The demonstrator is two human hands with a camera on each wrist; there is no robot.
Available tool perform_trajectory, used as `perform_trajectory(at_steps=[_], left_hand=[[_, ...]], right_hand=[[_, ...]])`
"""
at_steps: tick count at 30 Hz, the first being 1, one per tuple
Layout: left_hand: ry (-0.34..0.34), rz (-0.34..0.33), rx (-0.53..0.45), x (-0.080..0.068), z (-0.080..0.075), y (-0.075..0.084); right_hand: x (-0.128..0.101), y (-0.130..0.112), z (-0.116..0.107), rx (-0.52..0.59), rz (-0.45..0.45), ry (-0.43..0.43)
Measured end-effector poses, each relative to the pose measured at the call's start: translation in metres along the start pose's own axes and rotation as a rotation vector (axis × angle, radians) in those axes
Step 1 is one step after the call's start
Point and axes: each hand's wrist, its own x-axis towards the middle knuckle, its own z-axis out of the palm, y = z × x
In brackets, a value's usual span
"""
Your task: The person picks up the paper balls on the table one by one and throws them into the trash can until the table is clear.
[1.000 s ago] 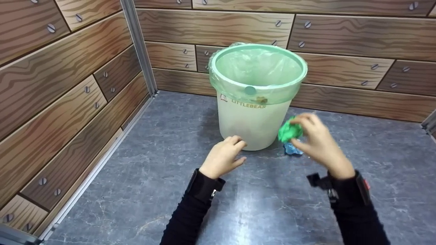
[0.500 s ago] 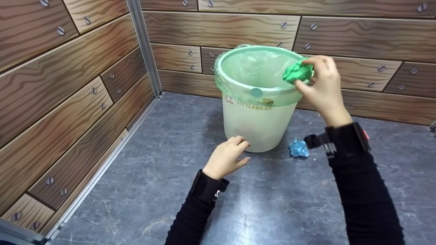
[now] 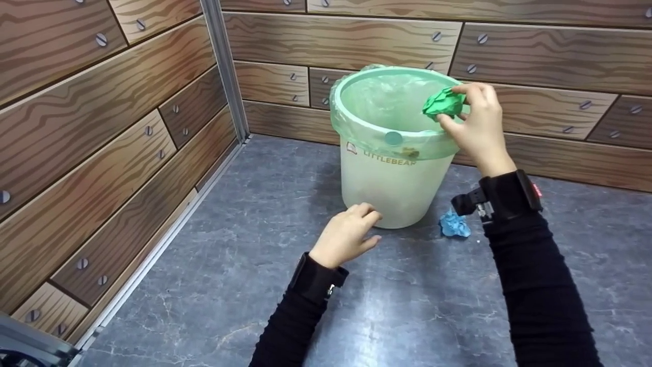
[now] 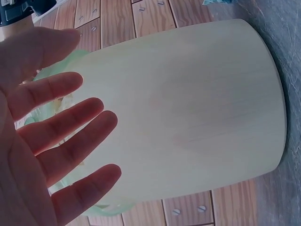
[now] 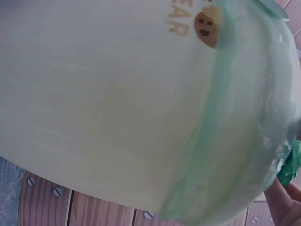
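— What differs from half a second back?

— Little. The right hand (image 3: 476, 127) keeps its pinch on the crumpled green paper ball (image 3: 443, 103), which has moved slightly inward from the rim, so it now sits over the mouth of the bin (image 3: 389, 188) at about 3 o'clock of the opening. A second ago that ball was low, by the bin's base. The left hand (image 3: 349, 237) has hardly stirred; it stays near the foot of the bin at roughly 7 o'clock.

— And that left hand's grip?

— Nothing in it. The left wrist view shows fingers (image 4: 66, 127) spread and relaxed, just beside the pale wall of the bin (whether they touch it, I cannot tell).

— Which way does the ball point?

— It is a lumpy wad with no clear long axis. The bin stands upright, its long axis vertical, mouth up.

— Materials?

— The bin is smooth, translucent whitish plastic, round and tapering toward the base, with a mint-green ring at the rim and a thin, glossy green liner bag (image 5: 235, 141) folded over the outside. The ball is creased paper. A crumpled blue paper ball (image 3: 454, 225) lies on the grey marbled floor (image 3: 407, 306) at 4 o'clock of the bin's base. Wood-grain panels (image 3: 102, 127) with screw heads wall the corner.
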Motion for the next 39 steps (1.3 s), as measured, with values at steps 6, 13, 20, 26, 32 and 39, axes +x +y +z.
perform_trajectory(at_steps=[6, 13, 20, 26, 32, 39], left_hand=[[0.001, 0.008, -0.002, 0.001, 0.001, 0.003], [-0.009, -0.007, -0.005, 0.001, 0.003, 0.004], [-0.016, -0.013, -0.001, 0.000, 0.004, 0.004], [-0.022, -0.011, 0.001, -0.001, 0.005, 0.004], [-0.018, -0.005, 0.000, -0.001, 0.005, 0.003], [-0.010, 0.006, 0.006, 0.000, 0.005, 0.004]], right_hand=[[-0.005, 0.001, -0.002, 0.009, 0.037, -0.083], [-0.010, 0.002, -0.005, 0.015, 0.020, -0.059], [-0.026, 0.009, -0.007, 0.052, -0.049, 0.046], [-0.054, 0.015, -0.007, 0.123, -0.127, 0.152], [-0.090, 0.027, -0.004, 0.120, -0.158, 0.108], [-0.128, 0.049, 0.005, 0.088, -0.153, 0.049]])
